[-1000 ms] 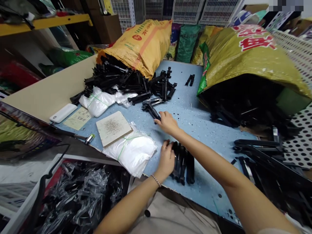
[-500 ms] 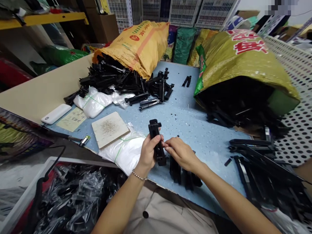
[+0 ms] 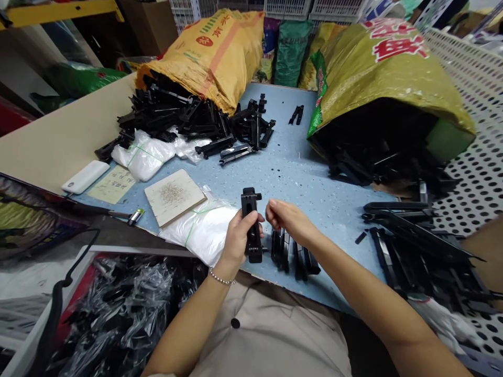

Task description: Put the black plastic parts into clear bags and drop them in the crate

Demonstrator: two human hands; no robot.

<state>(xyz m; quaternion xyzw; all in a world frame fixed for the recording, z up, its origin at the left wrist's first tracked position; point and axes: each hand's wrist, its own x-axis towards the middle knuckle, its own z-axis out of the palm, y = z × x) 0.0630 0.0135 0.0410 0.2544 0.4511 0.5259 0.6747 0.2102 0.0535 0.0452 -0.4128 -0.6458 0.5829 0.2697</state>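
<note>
My left hand (image 3: 236,235) is closed around a long black plastic bracket (image 3: 254,250), holding it upright over the front of the table. The thumb lies across the bracket's face, and short stubs jut from its right side. Just right of it, apart from the bracket, my right hand (image 3: 290,219) is curled with thumb and fingers together. Whatever those fingers may pinch is hidden. Below my right hand, several similar black parts (image 3: 295,255) stand side by side near the table's front edge. A plastic-wrapped white bundle (image 3: 210,230) lies left of my left hand.
A yellow sack (image 3: 220,57) spills black parts (image 3: 184,118) at the back left. An olive sack (image 3: 393,78) opens at the right, above more black parts (image 3: 416,246). A square board (image 3: 175,198) rests on the blue tabletop (image 3: 291,183). Below left stands a bin of plastic-wrapped items (image 3: 129,314).
My right hand has drawn back from the bracket and curled up, leaving a gap. The bracket is now more upright in my left hand. The whole view has shifted slightly.
</note>
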